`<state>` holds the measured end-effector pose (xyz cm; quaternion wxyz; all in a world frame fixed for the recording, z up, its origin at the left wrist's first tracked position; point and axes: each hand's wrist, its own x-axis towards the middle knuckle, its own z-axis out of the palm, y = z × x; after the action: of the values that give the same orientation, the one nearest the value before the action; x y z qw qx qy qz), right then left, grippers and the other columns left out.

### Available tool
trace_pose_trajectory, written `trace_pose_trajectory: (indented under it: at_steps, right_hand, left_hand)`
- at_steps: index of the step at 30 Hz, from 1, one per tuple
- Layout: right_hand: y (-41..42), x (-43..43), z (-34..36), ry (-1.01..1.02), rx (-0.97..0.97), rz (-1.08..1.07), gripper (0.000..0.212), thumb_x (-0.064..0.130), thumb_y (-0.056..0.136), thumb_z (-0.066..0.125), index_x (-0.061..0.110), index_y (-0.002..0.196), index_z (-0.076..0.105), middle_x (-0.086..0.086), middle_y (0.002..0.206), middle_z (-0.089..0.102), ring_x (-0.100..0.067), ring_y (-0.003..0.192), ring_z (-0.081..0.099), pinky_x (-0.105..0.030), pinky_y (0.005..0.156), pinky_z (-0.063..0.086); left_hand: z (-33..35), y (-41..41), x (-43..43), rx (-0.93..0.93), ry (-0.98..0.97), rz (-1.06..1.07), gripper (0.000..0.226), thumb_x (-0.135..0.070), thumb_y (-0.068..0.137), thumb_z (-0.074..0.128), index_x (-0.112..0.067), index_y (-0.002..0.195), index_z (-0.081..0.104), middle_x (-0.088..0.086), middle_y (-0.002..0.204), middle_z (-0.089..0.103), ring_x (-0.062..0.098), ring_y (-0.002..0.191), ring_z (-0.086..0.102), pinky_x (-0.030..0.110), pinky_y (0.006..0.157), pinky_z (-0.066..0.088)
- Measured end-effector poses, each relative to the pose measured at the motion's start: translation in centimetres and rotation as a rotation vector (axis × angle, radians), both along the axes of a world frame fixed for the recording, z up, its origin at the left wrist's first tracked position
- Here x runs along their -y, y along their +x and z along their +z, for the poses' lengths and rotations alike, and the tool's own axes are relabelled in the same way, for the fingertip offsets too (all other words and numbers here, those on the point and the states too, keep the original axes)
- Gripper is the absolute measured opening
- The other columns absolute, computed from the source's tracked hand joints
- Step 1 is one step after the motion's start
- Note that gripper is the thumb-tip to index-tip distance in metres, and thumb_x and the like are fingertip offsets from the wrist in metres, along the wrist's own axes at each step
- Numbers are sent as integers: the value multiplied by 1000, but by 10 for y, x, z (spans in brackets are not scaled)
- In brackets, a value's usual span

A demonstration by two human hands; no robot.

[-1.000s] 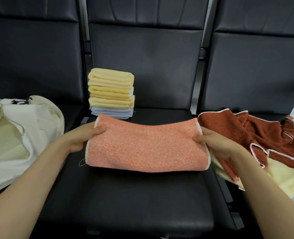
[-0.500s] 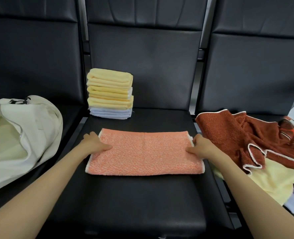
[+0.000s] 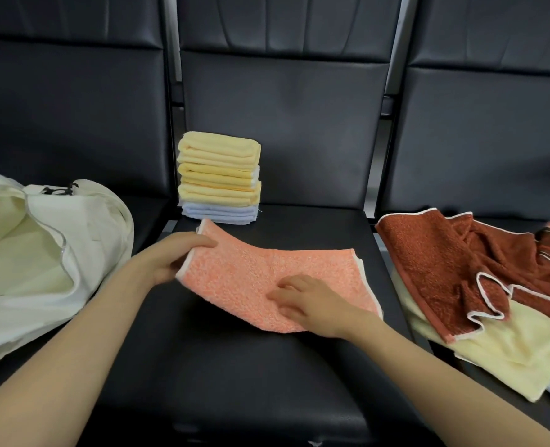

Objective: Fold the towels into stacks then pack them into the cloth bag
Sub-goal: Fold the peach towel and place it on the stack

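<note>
Salmon-orange terry, folded to a long band, is what I am working: the orange towel (image 3: 267, 279) lies across the middle black seat (image 3: 267, 375), just in front of the stack of folded towels (image 3: 219, 175) and apart from it. Its right end rests flat on the cushion; its left end is lifted clear.

My left hand (image 3: 170, 262) pinches that raised left end, thumb on top and fingers underneath. My right hand (image 3: 302, 301) holds nothing; its bent fingers press down on the cloth near the middle, pinning it.

I judge this towel light, soft and limp. It will sag wherever it is unsupported, and the looped pile should grip skin well, so slipping is unlikely. The white-bound short ends are the firmest places to take hold. A pinch at the corners would carry the end over squarely, with the pressing hand marking the crease.

The cream cloth bag (image 3: 83, 246) slumps open on the left seat. Unfolded work waits on the right seat: a rust-brown towel (image 3: 435, 253) lying over a pale yellow towel (image 3: 509, 356).

I can read no brand, label or writing anywhere. A small dark mark near the bag's top is too small to tell.
</note>
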<state>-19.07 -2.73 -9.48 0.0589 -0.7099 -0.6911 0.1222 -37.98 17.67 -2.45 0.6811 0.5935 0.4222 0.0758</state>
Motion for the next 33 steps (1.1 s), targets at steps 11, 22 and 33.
trace_pose_trajectory:
  at_steps: [11, 22, 33]
  right_hand:
    - [-47, -9, 34, -133, -299, -5, 41, 42, 97, 49, 22, 133, 53, 1, 141, 49, -18, 128, 45, -36, 110, 36]
    - [28, 26, 54, -286, -851, -609, 25, 12, 100, 40, 4, 109, 63, -15, 102, 71, -22, 94, 69, -28, 84, 56]
    - [23, 20, 45, -241, -726, -760, 31, 30, 92, 61, 6, 110, 59, -7, 107, 68, -17, 91, 70, -31, 82, 59]
  left_hand:
    - [23, 48, 72, 211, 127, -229, 29, -6, 85, 62, -21, 110, 62, 4, 80, 57, 11, 66, 57, 25, 60, 43]
    - [1, 67, 107, 127, 249, -288, 25, -10, 88, 65, -6, 111, 57, 1, 77, 59, 1, 52, 61, 17, 48, 46]
    - [-6, 65, 110, 178, 264, -112, 16, -5, 95, 54, -8, 106, 64, 12, 104, 65, 16, 82, 66, 22, 64, 56]
